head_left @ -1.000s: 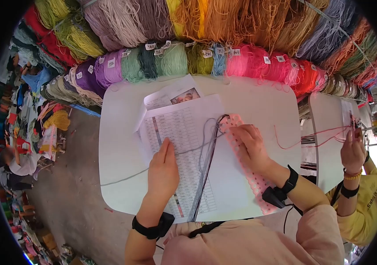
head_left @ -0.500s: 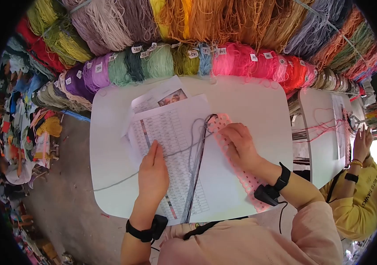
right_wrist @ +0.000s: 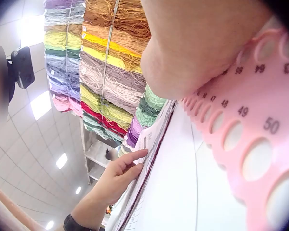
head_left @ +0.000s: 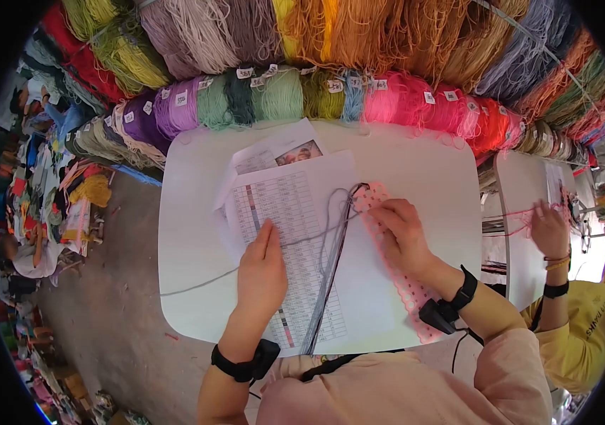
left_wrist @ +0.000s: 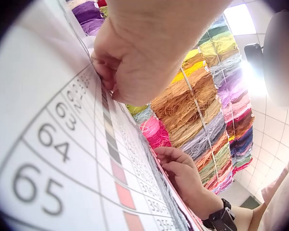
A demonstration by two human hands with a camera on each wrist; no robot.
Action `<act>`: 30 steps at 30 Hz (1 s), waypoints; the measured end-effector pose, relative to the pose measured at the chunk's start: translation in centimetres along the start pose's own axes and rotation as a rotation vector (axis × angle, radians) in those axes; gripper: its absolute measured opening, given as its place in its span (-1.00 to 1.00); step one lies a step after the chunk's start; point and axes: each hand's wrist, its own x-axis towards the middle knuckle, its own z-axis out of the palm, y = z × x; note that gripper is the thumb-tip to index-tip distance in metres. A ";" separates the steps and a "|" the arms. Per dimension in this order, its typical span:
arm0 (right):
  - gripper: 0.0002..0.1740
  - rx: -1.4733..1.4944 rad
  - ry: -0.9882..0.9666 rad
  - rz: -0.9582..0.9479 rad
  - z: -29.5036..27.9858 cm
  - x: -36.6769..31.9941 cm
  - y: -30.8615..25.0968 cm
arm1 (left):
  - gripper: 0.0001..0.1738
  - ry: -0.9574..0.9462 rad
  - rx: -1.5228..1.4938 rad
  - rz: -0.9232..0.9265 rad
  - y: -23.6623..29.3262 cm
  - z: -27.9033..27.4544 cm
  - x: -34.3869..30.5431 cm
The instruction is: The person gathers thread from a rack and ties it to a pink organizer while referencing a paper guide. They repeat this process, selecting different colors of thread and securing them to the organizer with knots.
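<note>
My left hand (head_left: 261,278) lies over a printed colour chart (head_left: 302,212), its index finger extended up the page. A grey thread (head_left: 200,286) passes across the chart and in under this hand. In the left wrist view its other fingers are curled, with the thread running to them. My right hand (head_left: 403,230) pinches the grey thread near the top of a pink punched thread card (head_left: 415,306); its fingertips are hidden in the right wrist view. Numbered holes line the card's edge. From its top end hangs a bundle of grey and dark threads (head_left: 325,301).
Labelled yarn hanks (head_left: 277,95) line the far edge of the white table (head_left: 430,156). A sheet with a small photo (head_left: 298,153) lies partly under the chart. At right, a person in a yellow shirt (head_left: 589,333) handles red threads at another table (head_left: 518,262).
Both my hands stay almost where they were on the chart and card. The view swung briefly and returned. The neighbouring person's hand has moved among the red threads.
</note>
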 end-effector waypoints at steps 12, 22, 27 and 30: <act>-0.61 -0.038 -0.011 -0.018 -0.2 0.1 0.0 | -0.60 -0.056 -0.064 -0.059 0.4 -0.5 0.1; -0.53 -0.043 -0.023 -0.006 -0.3 0.1 -0.1 | -0.59 0.009 0.009 0.020 0.2 -0.2 0.1; -0.50 0.034 0.028 0.081 0.2 -0.1 -0.1 | -0.59 0.029 0.005 0.034 0.1 -0.3 0.1; -0.47 0.046 0.020 0.126 0.1 -0.2 -0.2 | -0.59 0.037 -0.002 0.036 0.1 -0.1 0.1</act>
